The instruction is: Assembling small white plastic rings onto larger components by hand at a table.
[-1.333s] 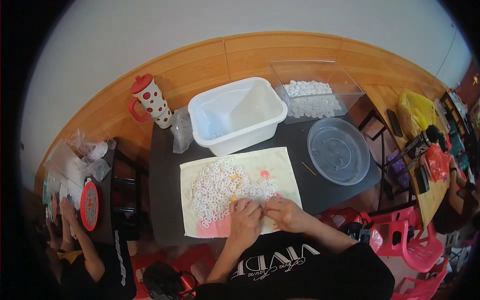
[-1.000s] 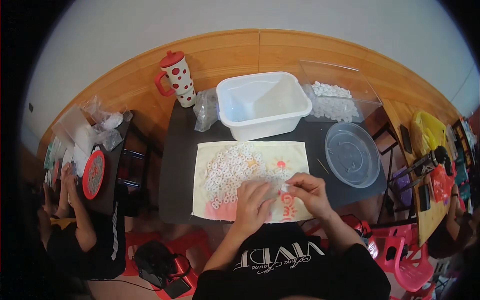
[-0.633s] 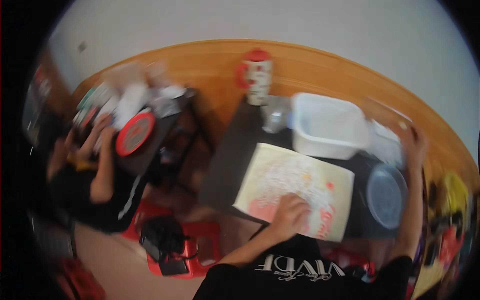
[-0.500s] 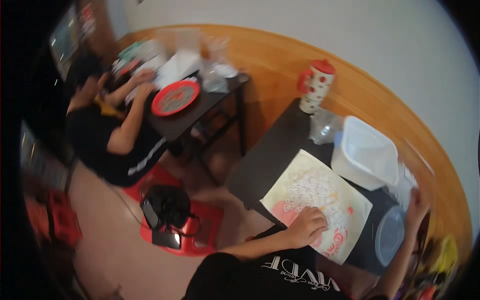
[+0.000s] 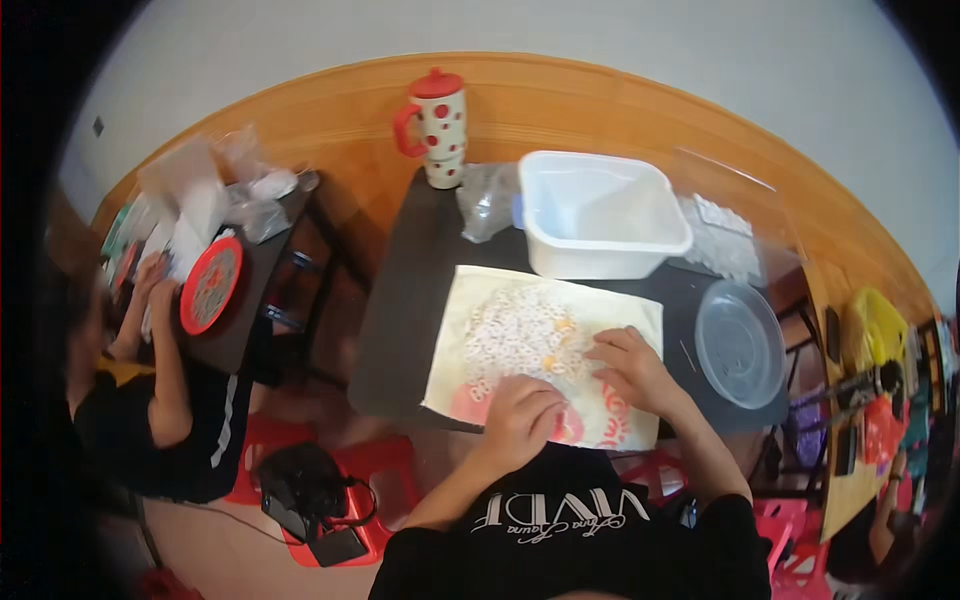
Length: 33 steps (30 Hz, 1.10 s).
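A pale yellow cloth (image 5: 450, 335) with pink and red print lies on the dark table in front of me. Many small white pieces (image 5: 515, 325) are heaped on it, with a few yellow-orange ones among them. My left hand (image 5: 522, 422) rests at the near edge of the heap, its fingers curled together; what they hold, if anything, is hidden. On the heap's right side, my right hand (image 5: 635, 370) reaches over the cloth with bent fingers apart and nothing visible in them.
Behind the cloth stands a white plastic tub (image 5: 605, 225). A clear round lid (image 5: 740, 345) lies to the right, near a bag of white pieces (image 5: 722, 238). A red-lidded spotted tumbler (image 5: 440, 130) and clear bag (image 5: 488, 200) are far left. Another person works beside a red tray (image 5: 212, 285).
The view has swung to the right. My right hand has come from beside the bag at the table's right edge to the heap on the cloth. My left hand stays at the heap.
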Each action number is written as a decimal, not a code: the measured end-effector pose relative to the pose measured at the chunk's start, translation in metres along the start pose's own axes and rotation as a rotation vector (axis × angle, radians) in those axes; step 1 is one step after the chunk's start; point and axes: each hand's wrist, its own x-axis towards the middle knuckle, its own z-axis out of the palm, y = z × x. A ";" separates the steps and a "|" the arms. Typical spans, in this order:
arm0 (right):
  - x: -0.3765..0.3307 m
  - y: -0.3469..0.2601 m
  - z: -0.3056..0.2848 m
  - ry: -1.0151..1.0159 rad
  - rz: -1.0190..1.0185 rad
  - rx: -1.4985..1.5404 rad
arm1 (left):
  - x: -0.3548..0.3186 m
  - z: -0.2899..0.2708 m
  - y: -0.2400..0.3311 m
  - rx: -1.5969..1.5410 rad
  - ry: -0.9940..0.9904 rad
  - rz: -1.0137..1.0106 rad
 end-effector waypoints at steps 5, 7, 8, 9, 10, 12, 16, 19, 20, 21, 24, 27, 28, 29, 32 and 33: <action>-0.012 0.000 0.002 0.148 0.155 0.269 | 0.005 0.009 0.003 0.063 0.003 0.017; -0.007 -0.013 -0.006 0.132 0.237 0.352 | 0.003 0.015 0.003 0.055 0.015 -0.024; -0.007 -0.017 -0.009 0.109 0.311 0.434 | 0.002 0.018 0.002 0.051 0.036 -0.066; -0.007 -0.015 -0.009 0.113 0.320 0.434 | 0.003 0.021 0.002 0.053 0.024 -0.083; -0.006 -0.011 -0.007 0.196 0.175 0.294 | 0.003 0.023 0.002 0.051 0.018 -0.083; -0.011 -0.004 -0.008 0.278 0.035 0.154 | 0.005 0.027 0.002 0.060 0.017 -0.096; -0.031 0.007 -0.017 0.312 0.222 0.282 | 0.006 0.027 0.000 0.095 0.018 -0.083; -0.044 0.002 -0.015 0.189 0.190 0.108 | 0.010 0.028 -0.001 0.095 0.014 -0.079; -0.042 -0.003 -0.012 0.188 0.134 0.042 | 0.011 0.030 -0.002 0.098 0.016 -0.062; -0.041 -0.009 -0.009 0.186 0.075 -0.024 | 0.012 0.032 -0.003 0.101 0.018 -0.045; -0.031 -0.026 -0.004 0.119 0.078 -0.174 | 0.017 0.034 0.001 0.133 -0.038 -0.043; -0.028 -0.029 0.009 0.104 0.092 -0.254 | 0.016 0.034 0.002 0.158 -0.025 -0.038; -0.027 -0.027 0.012 0.100 0.105 -0.257 | 0.016 0.033 0.001 0.164 -0.022 -0.039; -0.027 -0.026 0.013 0.101 0.099 -0.254 | 0.015 0.032 0.001 0.164 -0.012 -0.039; -0.032 -0.025 0.012 0.148 0.090 -0.218 | 0.017 0.029 0.001 0.164 0.002 -0.038; -0.035 -0.025 0.011 0.202 0.065 -0.216 | 0.017 0.029 0.001 0.159 0.004 -0.033</action>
